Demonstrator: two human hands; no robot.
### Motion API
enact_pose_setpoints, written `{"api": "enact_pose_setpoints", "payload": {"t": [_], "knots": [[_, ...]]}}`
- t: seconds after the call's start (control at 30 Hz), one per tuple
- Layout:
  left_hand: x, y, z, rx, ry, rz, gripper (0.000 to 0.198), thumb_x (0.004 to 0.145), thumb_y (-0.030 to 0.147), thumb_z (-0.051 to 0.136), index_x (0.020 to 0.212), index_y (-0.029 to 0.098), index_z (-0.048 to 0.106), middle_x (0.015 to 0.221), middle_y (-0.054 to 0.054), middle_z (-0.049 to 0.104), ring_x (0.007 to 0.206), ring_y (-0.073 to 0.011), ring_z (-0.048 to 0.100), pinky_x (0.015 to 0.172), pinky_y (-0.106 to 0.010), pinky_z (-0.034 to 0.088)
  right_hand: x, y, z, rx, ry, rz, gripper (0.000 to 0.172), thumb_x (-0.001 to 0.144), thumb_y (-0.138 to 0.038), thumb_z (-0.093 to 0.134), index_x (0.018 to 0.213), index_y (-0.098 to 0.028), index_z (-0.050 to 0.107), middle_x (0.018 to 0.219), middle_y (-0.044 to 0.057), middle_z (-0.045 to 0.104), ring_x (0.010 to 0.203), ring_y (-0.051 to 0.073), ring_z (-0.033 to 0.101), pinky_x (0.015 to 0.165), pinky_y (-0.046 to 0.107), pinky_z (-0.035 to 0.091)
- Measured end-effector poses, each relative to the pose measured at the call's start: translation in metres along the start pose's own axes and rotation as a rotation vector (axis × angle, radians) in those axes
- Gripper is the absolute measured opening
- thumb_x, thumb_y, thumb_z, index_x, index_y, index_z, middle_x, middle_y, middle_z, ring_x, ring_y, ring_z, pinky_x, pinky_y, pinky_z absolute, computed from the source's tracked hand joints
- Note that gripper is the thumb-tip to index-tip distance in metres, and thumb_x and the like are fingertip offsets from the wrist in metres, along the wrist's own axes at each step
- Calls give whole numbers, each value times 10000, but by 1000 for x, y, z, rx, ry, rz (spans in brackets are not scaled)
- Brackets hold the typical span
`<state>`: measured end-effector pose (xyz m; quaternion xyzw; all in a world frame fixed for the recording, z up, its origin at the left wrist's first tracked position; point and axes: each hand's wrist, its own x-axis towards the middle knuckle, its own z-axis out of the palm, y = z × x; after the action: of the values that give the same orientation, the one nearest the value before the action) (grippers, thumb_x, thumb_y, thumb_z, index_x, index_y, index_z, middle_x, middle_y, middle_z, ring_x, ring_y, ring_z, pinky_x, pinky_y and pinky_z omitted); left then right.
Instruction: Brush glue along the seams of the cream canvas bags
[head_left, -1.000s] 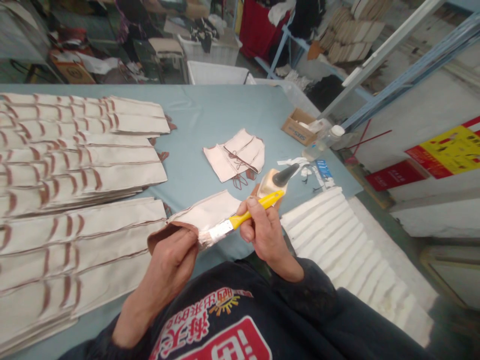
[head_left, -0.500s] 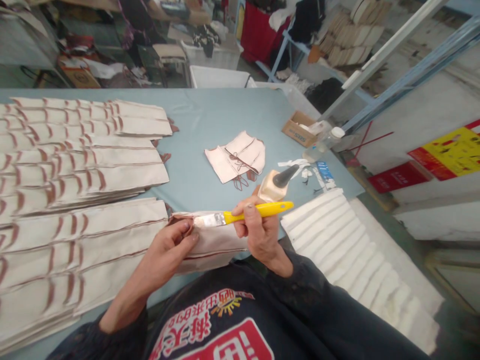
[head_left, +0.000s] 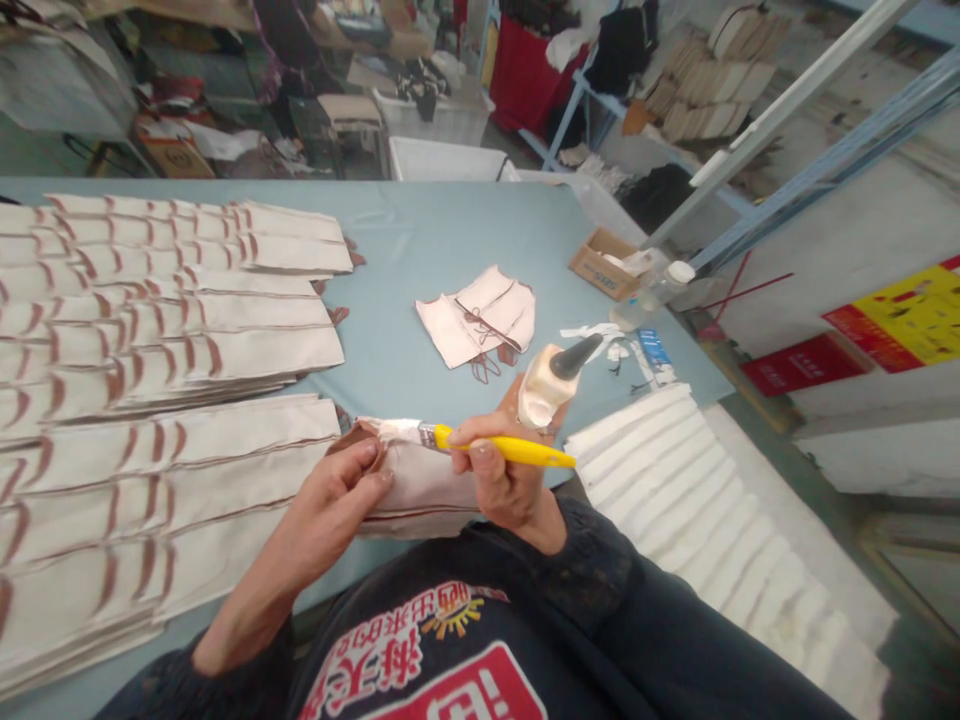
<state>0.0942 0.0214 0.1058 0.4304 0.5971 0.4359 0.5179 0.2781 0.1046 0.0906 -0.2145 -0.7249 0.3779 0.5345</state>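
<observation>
My right hand [head_left: 504, 482] is clenched around the yellow-handled flat brush [head_left: 495, 448], fingers wrapped over the front part of the handle. The brush lies nearly level, with its long axis running along the near edge of the pale blue counter [head_left: 420, 235]. Its bristles point left and the handle end points right, dipping a little lower there. The bristle tip rests on the brown-trimmed end of the cream cloth piece [head_left: 427, 490], which lies flat at the near edge, lengthwise from left to right.

My left hand [head_left: 337, 495] pinches that trimmed end between thumb and fingertips, just beside the bristles.

A cream plastic bottle with a dark cone nozzle [head_left: 551, 380] sits just behind my right hand, its nozzle tilted up to the right; I cannot tell whether my hand touches it. Rows of long cream fabric strips with brown bands [head_left: 187, 330] cover the counter's left side. A small heap of cream pieces with brown cords [head_left: 480, 315] lies near the middle, and a white ribbed stack [head_left: 675, 460] lies at the near right corner.
</observation>
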Motion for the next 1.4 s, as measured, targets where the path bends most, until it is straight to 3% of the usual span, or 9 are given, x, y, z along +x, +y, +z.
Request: {"api": "enact_pose_setpoints", "payload": {"t": [0.33, 0.43, 0.57, 0.83, 0.9, 1.0, 1.07, 1.23, 1.4], "knots": [[-13, -12, 5, 409, 105, 288, 218, 898, 206, 516, 709, 202, 626, 716, -1, 647, 668, -165, 563, 621, -263, 458, 7, 17, -11, 234, 332, 380, 411, 1051, -587, 544, 919, -215, 659, 531, -72, 557, 425, 96, 506, 437, 210, 438], [-18, -17, 5, 416, 79, 423, 221, 914, 124, 494, 756, 195, 632, 724, 0, 648, 662, -152, 588, 627, -251, 449, 3, 19, -16, 251, 332, 434, 400, 1056, -569, 542, 917, -214, 663, 519, -80, 521, 416, 91, 470, 447, 214, 441], [-21, -17, 4, 356, 51, 545, 277, 919, 52, 495, 707, 204, 590, 746, 3, 642, 691, -135, 596, 649, -227, 444, 0, 27, -15, 105, 190, 310, 315, 1085, -497, 517, 1055, -226, 674, 689, -35, 656, 608, 124, 643, 584, 247, 564], [-15, -17, 7, -16, -126, 231, 252, 889, 269, 708, 660, 208, 622, 650, 10, 569, 710, -185, 601, 663, -257, 490, 7, 66, 1, -154, -22, 111, 265, 1117, -374, 455, 1249, -235, 638, 993, 39, 770, 854, 146, 740, 785, 295, 603], [-15, -19, 7, -181, -206, 98, 187, 838, 373, 785, 807, 210, 699, 772, -27, 665, 788, -222, 645, 731, -300, 526, 5, 72, 6, -154, -13, 102, 281, 1121, -377, 443, 1225, -219, 650, 934, 29, 761, 777, 136, 725, 739, 278, 590], [-15, -15, 7, -389, -263, 13, 479, 802, 572, 796, 1118, 218, 729, 894, -68, 717, 841, -269, 683, 791, -358, 548, 1, 72, 8, -217, 51, 76, 302, 1127, -375, 416, 1181, -218, 669, 824, 6, 733, 706, 136, 698, 676, 264, 572], [-14, -8, 9, -330, -226, -11, 531, 819, 594, 778, 1184, 213, 723, 882, -60, 715, 787, -251, 663, 767, -349, 540, 1, 70, 5, -273, 75, 38, 291, 1124, -361, 422, 1175, -221, 672, 821, 8, 734, 692, 138, 690, 662, 265, 568], [-6, 13, 17, -22, -16, -5, 289, 877, 478, 726, 851, 190, 721, 701, 10, 605, 622, -159, 495, 569, -259, 433, 16, 62, -2, -314, 78, -11, 250, 1108, -333, 451, 1164, -227, 671, 821, 11, 732, 708, 151, 700, 678, 285, 567], [7, 21, 7, -72, 48, 22, 279, 876, 440, 702, 940, 170, 730, 843, -13, 633, 660, -149, 536, 569, -240, 447, 38, 26, -12, 45, 354, 33, 277, 1110, -408, 451, 1037, -250, 667, 687, -30, 635, 572, 127, 620, 550, 249, 517]]}}
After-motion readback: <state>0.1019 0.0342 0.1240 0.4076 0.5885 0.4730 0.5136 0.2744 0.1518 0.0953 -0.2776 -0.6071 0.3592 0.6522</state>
